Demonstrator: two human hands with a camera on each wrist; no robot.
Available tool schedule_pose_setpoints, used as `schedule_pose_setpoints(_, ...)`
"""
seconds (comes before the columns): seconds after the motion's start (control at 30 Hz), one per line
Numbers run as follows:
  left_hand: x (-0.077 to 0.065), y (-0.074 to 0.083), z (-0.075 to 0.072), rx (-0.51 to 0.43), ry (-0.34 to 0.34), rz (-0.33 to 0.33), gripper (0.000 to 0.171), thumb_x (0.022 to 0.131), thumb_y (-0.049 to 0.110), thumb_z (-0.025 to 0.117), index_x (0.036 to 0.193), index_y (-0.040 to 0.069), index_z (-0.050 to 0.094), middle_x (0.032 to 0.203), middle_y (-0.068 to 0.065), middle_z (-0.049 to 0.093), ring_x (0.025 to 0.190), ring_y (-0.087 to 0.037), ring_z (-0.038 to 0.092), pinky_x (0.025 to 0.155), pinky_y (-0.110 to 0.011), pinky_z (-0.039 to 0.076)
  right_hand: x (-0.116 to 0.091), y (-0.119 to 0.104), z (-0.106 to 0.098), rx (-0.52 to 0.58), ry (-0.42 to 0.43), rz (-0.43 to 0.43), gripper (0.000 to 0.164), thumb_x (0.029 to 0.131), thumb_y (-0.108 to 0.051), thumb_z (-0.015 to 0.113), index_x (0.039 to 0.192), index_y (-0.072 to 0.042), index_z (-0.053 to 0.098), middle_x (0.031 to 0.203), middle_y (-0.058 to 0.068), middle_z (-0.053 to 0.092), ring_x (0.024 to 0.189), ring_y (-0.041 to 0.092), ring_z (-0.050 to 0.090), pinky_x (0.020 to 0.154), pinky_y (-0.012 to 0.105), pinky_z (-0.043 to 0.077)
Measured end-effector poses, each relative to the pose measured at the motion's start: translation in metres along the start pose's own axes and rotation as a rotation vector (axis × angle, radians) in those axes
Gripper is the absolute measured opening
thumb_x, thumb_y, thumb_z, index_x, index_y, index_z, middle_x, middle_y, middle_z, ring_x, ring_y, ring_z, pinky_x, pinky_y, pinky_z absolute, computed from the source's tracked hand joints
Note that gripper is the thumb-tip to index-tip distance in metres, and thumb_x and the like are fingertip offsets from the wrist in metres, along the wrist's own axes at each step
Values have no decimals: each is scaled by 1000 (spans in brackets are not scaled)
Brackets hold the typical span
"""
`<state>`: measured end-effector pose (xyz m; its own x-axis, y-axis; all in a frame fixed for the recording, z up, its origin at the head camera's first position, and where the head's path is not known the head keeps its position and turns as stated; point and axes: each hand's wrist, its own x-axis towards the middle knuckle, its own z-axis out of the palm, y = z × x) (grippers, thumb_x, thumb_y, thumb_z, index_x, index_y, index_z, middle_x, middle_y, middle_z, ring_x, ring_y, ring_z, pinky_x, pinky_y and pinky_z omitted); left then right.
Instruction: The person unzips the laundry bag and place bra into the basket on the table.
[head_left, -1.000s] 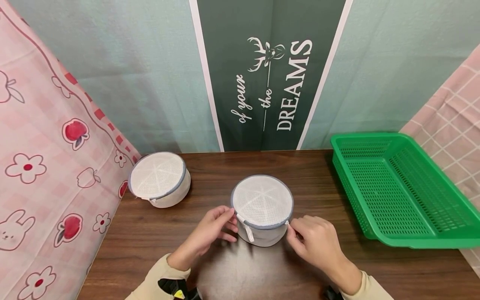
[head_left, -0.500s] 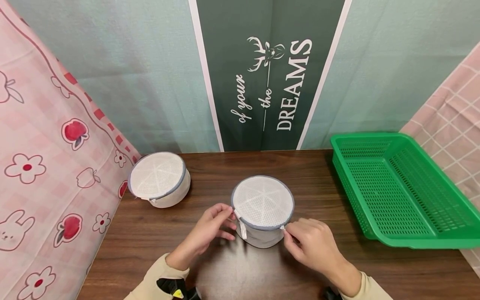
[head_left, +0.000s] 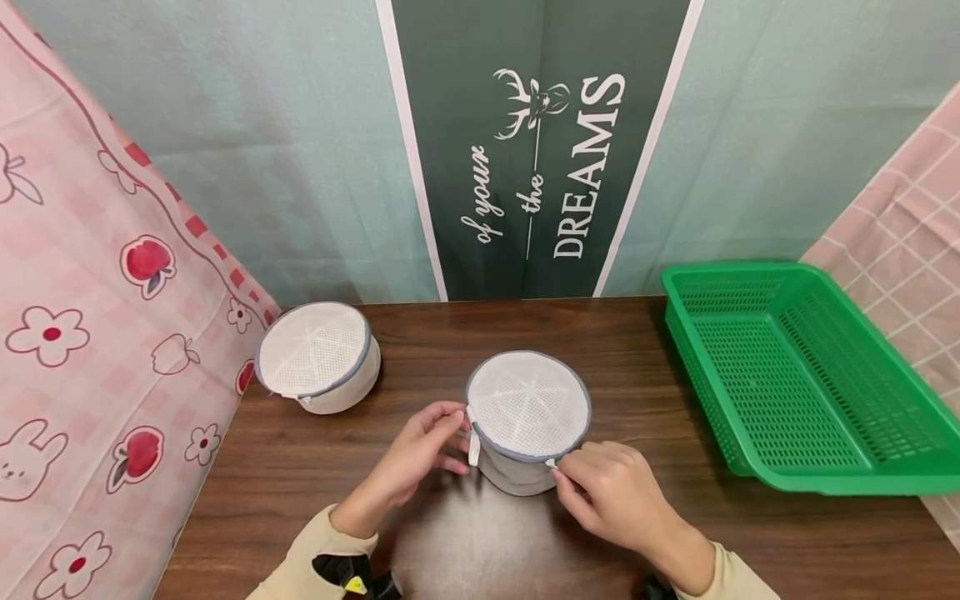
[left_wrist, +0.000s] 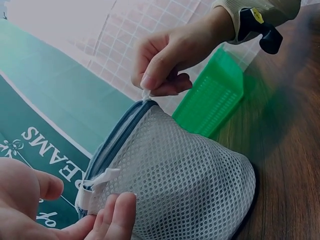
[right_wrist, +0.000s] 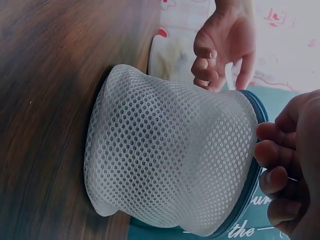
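A round white mesh laundry bag (head_left: pixel 528 404) with a blue zippered rim stands on the table in front of me. My right hand (head_left: pixel 618 492) pinches the small zipper pull (head_left: pixel 551 463) at the rim's front right; the left wrist view shows thumb and finger on the zipper pull (left_wrist: pixel 146 94). At the bag's left edge, my left hand (head_left: pixel 416 454) holds the rim beside a white fabric tab (head_left: pixel 474 446). The mesh side (right_wrist: pixel 150 150) looks a little creased in the right wrist view.
A second white mesh laundry bag (head_left: pixel 318 354) sits at the back left, its top closed over. To the right stands a green plastic basket (head_left: pixel 738 467) with perforated walls. Pink patterned cloth (head_left: pixel 97 375) borders the left side, and a teal cloth (head_left: pixel 322 150) hangs behind.
My right hand has moved left along the front of the rim with the zipper pull. The bag has shifted slightly right, while the left hand has stayed at its left edge.
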<state>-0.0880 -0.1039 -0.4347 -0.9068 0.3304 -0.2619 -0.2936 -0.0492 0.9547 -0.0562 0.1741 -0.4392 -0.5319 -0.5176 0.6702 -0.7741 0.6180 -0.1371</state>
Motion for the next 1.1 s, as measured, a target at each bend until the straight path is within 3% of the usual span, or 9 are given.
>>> schedule_pose_setpoints(0.3,-2,-1,-1,64,-22,8,45,106,18,53,138,-13,43,107,-12,62,88,-23,63,61,-29,58,3,-2,1,-5,3,-12,38,104,-32,44,67,-24,46,59,-14,33,52,2,32,49,17,23)
schedule_pose_setpoints(0.67,-10,-4,3,180,-161,-75,42,108,30,50,110,-11,57,93,-12,62,79,-16,62,53,-26,54,5,-2,-1,-6,-43,8,40,105,-33,43,67,-23,49,58,-13,36,52,3,35,49,18,26)
schedule_pose_setpoints(1.1,-10,-5,21,83,-240,-86,50,110,31,45,111,-17,61,88,-8,65,77,-15,65,54,-25,54,5,-7,1,29,-66,0,38,105,-32,47,68,-24,48,60,-15,33,53,0,32,50,15,23)
